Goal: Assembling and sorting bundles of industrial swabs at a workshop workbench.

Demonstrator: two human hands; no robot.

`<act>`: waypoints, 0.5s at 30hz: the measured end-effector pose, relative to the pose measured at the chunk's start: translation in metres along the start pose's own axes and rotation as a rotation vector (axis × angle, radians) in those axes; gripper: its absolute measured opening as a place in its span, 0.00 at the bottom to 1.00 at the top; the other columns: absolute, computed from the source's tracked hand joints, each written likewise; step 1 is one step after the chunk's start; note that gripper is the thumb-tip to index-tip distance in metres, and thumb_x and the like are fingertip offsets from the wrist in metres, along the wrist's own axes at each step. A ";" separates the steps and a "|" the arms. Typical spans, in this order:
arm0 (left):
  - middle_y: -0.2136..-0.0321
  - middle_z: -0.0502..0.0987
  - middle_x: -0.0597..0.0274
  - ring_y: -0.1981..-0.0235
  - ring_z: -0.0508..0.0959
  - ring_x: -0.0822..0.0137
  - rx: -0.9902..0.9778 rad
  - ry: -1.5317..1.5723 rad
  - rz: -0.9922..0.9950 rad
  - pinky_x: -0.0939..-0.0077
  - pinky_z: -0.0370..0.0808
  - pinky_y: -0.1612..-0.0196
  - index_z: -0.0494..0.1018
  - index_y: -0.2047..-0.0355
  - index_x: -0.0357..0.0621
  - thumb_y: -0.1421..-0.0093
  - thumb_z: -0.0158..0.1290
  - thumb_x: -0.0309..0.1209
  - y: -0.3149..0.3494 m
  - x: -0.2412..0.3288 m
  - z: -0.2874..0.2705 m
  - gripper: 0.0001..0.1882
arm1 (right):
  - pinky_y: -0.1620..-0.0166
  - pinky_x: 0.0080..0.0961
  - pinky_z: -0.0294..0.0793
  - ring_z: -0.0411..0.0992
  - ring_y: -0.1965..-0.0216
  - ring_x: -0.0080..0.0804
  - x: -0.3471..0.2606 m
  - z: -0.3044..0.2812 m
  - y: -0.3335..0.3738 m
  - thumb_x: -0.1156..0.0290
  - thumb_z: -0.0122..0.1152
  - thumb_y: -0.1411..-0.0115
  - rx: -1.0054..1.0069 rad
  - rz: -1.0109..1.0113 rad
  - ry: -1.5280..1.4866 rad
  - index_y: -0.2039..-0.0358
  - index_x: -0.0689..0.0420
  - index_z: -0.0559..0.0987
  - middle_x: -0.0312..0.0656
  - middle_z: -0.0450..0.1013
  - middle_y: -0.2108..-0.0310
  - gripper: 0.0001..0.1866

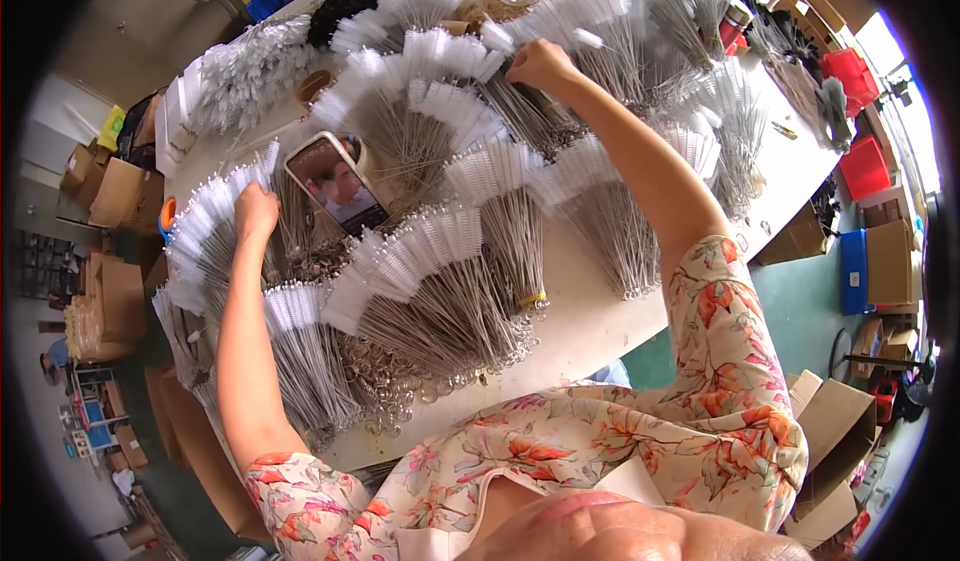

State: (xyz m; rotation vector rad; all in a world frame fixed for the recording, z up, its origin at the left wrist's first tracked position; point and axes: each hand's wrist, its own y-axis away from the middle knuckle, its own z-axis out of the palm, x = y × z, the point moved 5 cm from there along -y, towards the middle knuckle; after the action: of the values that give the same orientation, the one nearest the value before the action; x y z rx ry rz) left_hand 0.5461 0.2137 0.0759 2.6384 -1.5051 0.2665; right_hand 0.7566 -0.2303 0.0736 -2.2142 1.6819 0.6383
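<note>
My left hand [256,209] rests on a fanned bundle of white-tipped wire brushes [205,233] at the table's [590,323] left edge, arm stretched out straight; its grip lies flat over the bristles, and I cannot tell whether it is closed. Beside it a phone [335,183] leans, screen lit. I judge I am sorting bundles into fans. My right hand [538,63] reaches far across, elbow nearly straight, its grip pinched on a brush fan [580,16] near the far side. Next calls for a careful lift without snagging neighbouring wires.
</note>
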 end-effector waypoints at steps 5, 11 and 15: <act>0.73 0.76 0.47 0.67 0.75 0.48 0.288 0.124 -0.043 0.58 0.70 0.63 0.70 0.71 0.39 0.49 0.47 0.32 0.001 -0.001 -0.029 0.09 | 0.57 0.32 0.72 0.73 0.61 0.41 -0.004 0.012 -0.010 0.58 0.65 0.64 0.027 0.075 0.073 0.67 0.54 0.80 0.46 0.74 0.63 0.22; 0.78 0.77 0.57 0.74 0.77 0.58 0.399 0.317 0.012 0.66 0.71 0.68 0.73 0.74 0.43 0.50 0.50 0.34 -0.011 -0.009 -0.046 0.08 | 0.58 0.30 0.72 0.74 0.63 0.40 0.000 -0.003 -0.011 0.58 0.68 0.65 -0.033 0.057 0.014 0.70 0.56 0.80 0.46 0.75 0.68 0.21; 0.79 0.78 0.62 0.73 0.78 0.63 0.146 0.113 0.010 0.69 0.72 0.69 0.73 0.74 0.47 0.49 0.49 0.35 -0.003 0.007 -0.025 0.07 | 0.71 0.30 0.73 0.72 0.76 0.34 0.008 -0.015 -0.005 0.62 0.70 0.67 -0.023 0.129 -0.087 0.75 0.57 0.80 0.42 0.73 0.79 0.17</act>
State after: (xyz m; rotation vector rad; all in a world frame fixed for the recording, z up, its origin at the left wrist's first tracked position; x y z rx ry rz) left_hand 0.5496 0.2132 0.1016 2.6734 -1.5175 0.5364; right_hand 0.7657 -0.2434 0.0824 -2.0744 1.7917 0.7782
